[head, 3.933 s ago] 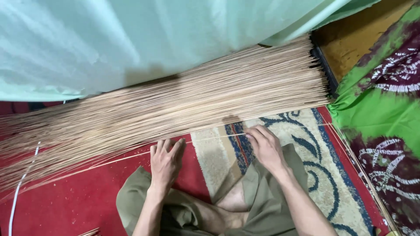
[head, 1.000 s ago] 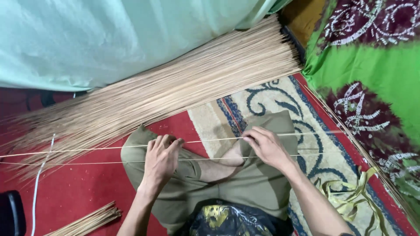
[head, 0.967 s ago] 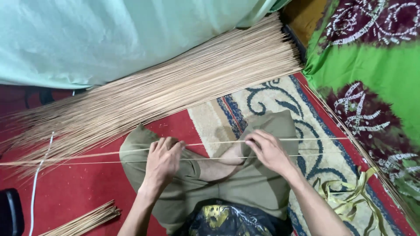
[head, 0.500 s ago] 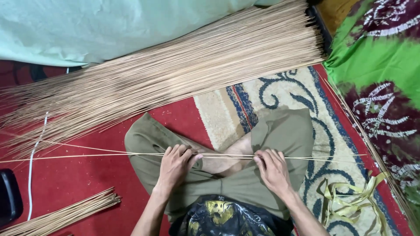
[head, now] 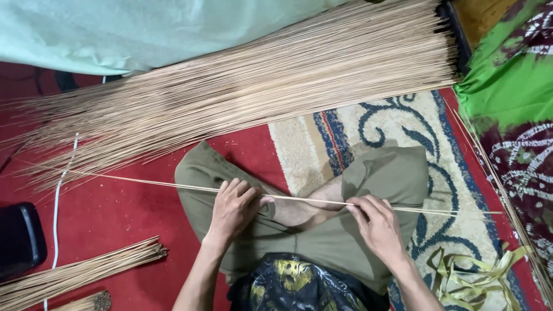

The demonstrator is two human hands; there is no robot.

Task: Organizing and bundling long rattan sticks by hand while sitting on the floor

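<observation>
A thin stick (head: pixel 173 184) lay across the centre of the frame above the crossed legs, pinched by the right hand (head: pixel 377 227) and apparently gripped by the left hand (head: pixel 232 208), with the large stick pile (head: pixel 247 86) spread across the upper frame.

Red carpet (head: pixel 115 213) bears patterned rug (head: pixel 403 124), big stick pile (head: pixel 242 92), small bundle (head: pixel 75 273), white cord (head: pixel 57 201).

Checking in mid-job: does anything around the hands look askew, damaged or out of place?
Nothing looks damaged. The big pile of thin sticks lies even at its right end but splays loosely at the left. Both the left hand and right hand hold one thin stick across the lap.
</observation>
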